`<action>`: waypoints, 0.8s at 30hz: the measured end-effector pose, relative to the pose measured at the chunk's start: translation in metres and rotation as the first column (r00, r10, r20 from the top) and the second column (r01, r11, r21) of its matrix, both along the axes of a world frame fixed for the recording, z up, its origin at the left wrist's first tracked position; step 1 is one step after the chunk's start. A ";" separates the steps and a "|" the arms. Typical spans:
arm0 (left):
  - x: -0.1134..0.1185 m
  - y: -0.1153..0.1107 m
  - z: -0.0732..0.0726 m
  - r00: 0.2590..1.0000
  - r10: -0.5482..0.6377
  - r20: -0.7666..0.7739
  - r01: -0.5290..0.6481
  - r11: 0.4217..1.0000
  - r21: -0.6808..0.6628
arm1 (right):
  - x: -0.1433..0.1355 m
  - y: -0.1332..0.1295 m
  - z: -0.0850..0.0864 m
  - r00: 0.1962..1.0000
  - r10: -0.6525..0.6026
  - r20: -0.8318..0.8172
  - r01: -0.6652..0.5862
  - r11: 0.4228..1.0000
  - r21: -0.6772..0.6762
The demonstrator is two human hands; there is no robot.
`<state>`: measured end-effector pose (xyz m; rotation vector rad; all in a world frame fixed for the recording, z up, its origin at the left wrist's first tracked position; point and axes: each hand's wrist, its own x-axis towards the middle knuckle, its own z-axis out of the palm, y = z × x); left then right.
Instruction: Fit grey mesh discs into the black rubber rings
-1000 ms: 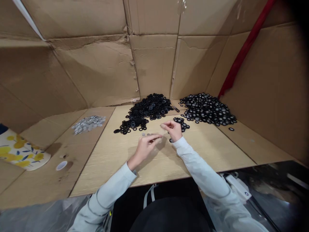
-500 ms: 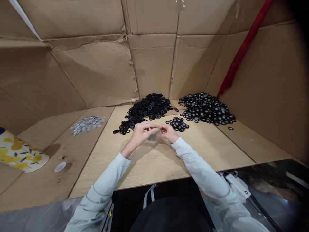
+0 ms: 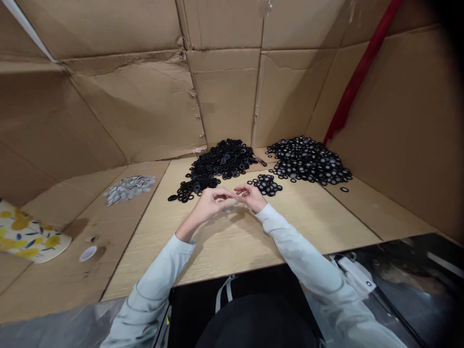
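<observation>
My left hand (image 3: 213, 202) and my right hand (image 3: 252, 195) meet fingertip to fingertip above the pale wooden board (image 3: 232, 246). Both have their fingers pinched together; whatever small thing lies between them is too blurred to name. Just behind my left hand spreads a pile of black rings (image 3: 221, 159), with some loose ones toward the left. Close to my right hand lies a small cluster of black rings with pale centres (image 3: 266, 184). Beyond it, to the right, is a larger heap of rings with pale centres (image 3: 308, 162).
Grey flat discs (image 3: 129, 188) are piled on the cardboard at left. A roll of white tape (image 3: 88, 253) and a lemon-patterned container (image 3: 31, 234) stand nearer. A small tool (image 3: 261, 162) lies between the heaps. Cardboard walls (image 3: 224, 96) surround the table; red cloth (image 3: 358, 77) hangs at right.
My hands stay together, with slightly shifted fingers; the right fingers have straightened a little. The whole view has moved slightly, with the piles appearing a little further left.
</observation>
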<state>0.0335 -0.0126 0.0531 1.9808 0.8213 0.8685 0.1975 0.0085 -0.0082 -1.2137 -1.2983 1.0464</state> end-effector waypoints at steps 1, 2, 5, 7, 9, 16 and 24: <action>-0.001 -0.002 0.001 0.999 -0.025 -0.034 0.027 0.998 0.049 | 0.001 0.000 0.001 1.000 -0.003 -0.027 0.002 1.000 -0.019; -0.003 -0.003 0.002 0.996 -0.047 -0.071 0.053 0.994 0.099 | 0.002 -0.001 0.002 0.999 0.003 -0.051 -0.005 0.999 -0.043; -0.005 -0.003 0.006 0.989 -0.077 -0.130 0.104 0.970 0.219 | 0.003 -0.002 0.002 0.993 0.065 -0.100 -0.076 0.991 -0.109; -0.003 -0.002 0.008 0.987 -0.087 -0.132 0.120 0.955 0.270 | 0.000 -0.001 -0.001 0.985 0.132 -0.116 -0.143 0.985 -0.093; 0.000 0.001 0.010 0.987 -0.088 -0.134 0.126 0.944 0.306 | -0.005 -0.001 -0.005 0.974 0.200 -0.106 -0.204 0.978 -0.037; 0.009 0.017 0.000 0.994 -0.023 -0.110 0.027 0.999 0.033 | -0.013 -0.010 -0.002 0.952 0.301 -0.057 -0.294 0.949 0.111; 0.015 0.015 -0.015 0.982 0.078 0.173 0.020 0.864 -0.503 | -0.006 -0.012 0.004 0.955 0.290 -0.067 -0.280 0.952 0.123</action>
